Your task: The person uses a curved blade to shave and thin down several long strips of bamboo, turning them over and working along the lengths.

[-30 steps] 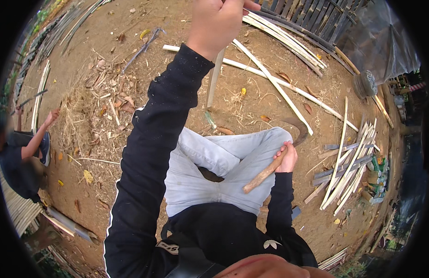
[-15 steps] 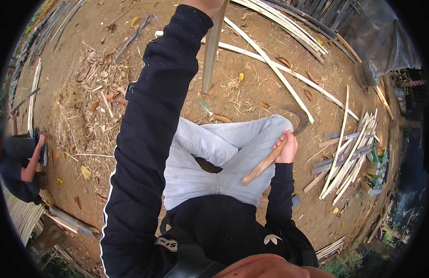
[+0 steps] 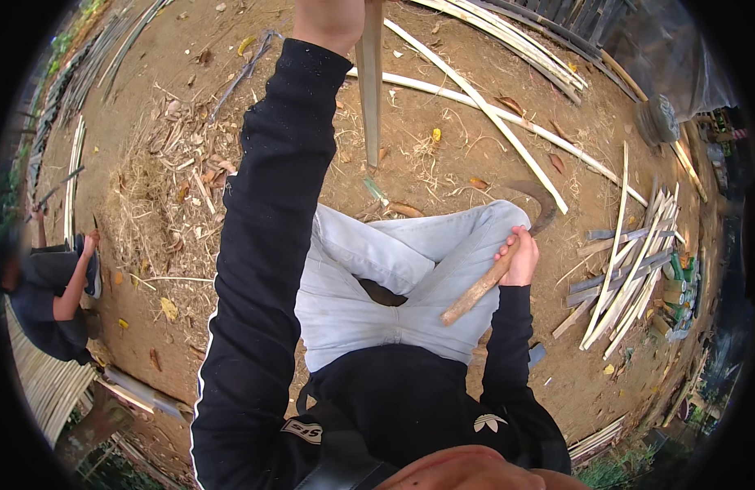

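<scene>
At the top edge, my left hand [image 3: 333, 23] is cut off by the frame, its fingers out of sight. It is at the upper part of a flat greyish-brown bamboo strip [image 3: 369, 90], which it seems to hold upright, the lower end near the ground. My right hand [image 3: 520, 255] rests at my right knee, fingers wrapped round the wooden handle of a sickle [image 3: 481, 291]. The handle slants across my thigh. Past the knee curves the dark blade [image 3: 545, 208], away from my left hand and the strip.
Long pale bamboo strips [image 3: 484, 102] lie across the dirt ahead. A pile of cut strips [image 3: 630, 273] is at the right, beside bundled bottles [image 3: 679, 294]. Wood shavings [image 3: 169, 163] cover the ground at the left, where another person [image 3: 55, 294] sits holding a tool.
My left hand has come down and a little to the left. My right hand keeps the sickle on the thigh. The whole view has shifted slightly.
</scene>
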Tool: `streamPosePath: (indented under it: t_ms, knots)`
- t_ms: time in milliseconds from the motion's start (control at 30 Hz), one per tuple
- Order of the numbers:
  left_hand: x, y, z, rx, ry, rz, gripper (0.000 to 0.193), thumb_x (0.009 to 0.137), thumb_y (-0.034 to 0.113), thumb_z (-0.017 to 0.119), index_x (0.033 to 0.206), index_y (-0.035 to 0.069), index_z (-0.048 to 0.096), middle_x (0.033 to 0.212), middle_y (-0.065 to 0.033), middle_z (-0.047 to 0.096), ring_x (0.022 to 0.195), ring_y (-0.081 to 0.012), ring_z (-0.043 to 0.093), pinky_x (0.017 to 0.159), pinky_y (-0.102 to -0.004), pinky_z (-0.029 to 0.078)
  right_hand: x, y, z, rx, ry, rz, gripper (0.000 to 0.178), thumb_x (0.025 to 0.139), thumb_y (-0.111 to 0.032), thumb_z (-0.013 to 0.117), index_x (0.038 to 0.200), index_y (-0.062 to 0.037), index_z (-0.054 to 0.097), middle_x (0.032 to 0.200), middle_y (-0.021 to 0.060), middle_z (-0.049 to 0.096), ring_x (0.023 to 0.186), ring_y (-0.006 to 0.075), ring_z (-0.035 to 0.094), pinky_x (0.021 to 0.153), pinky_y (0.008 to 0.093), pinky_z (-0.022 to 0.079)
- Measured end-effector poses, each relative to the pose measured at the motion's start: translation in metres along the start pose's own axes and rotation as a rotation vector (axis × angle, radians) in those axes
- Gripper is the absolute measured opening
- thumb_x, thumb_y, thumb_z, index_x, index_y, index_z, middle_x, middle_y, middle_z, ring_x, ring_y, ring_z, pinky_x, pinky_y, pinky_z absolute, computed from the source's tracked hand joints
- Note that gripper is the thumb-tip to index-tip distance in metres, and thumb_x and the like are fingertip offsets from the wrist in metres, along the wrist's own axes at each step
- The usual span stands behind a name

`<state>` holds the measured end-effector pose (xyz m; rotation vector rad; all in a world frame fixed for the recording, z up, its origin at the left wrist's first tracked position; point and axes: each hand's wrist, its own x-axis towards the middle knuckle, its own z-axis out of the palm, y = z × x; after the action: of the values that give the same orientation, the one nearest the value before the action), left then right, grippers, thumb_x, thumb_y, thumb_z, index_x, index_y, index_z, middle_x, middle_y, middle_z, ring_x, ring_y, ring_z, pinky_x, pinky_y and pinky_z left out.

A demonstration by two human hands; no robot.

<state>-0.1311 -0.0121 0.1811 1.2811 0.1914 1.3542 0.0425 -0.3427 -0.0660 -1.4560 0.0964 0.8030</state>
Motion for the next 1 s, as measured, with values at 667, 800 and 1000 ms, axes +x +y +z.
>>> streamPosePath:
  t_ms: [667,800,1000]
  knots:
    - [-0.020,0.012,0.008,0.001,-0.044,-0.074,0.051,0.097,0.045,0.032,0.097,-0.001,0.053,0.063,-0.0096,0.055,0.046,-0.0141,0.048,0.046,-0.0268,0.042,0.001,0.004,-0.003,0.003,-0.017,-0.058,0.019,0.092,-0.025,0.050,0.091,-0.0064,0.049,0.067,0.0016,0.045,0.047,0.0120,0.045,0.038,0.0286,0.041]
    - [-0.021,0.013,0.009,0.025,-0.019,-0.053,0.051,0.098,0.044,0.032,0.097,-0.002,0.055,0.063,-0.0098,0.055,0.047,-0.0144,0.049,0.046,-0.0268,0.042,0.001,0.005,-0.004,0.001,-0.018,-0.048,0.019,0.092,-0.026,0.051,0.090,-0.0078,0.049,0.066,0.0003,0.046,0.047,0.0117,0.045,0.038,0.0285,0.041]
    - [-0.021,0.013,0.007,0.040,0.015,-0.032,0.051,0.098,0.043,0.032,0.098,-0.002,0.055,0.063,-0.0095,0.056,0.047,-0.0150,0.050,0.047,-0.0268,0.042,0.000,0.005,-0.002,0.003,-0.014,-0.050,0.019,0.091,-0.025,0.051,0.090,-0.0060,0.049,0.067,0.0016,0.045,0.046,0.0120,0.045,0.038,0.0288,0.041]
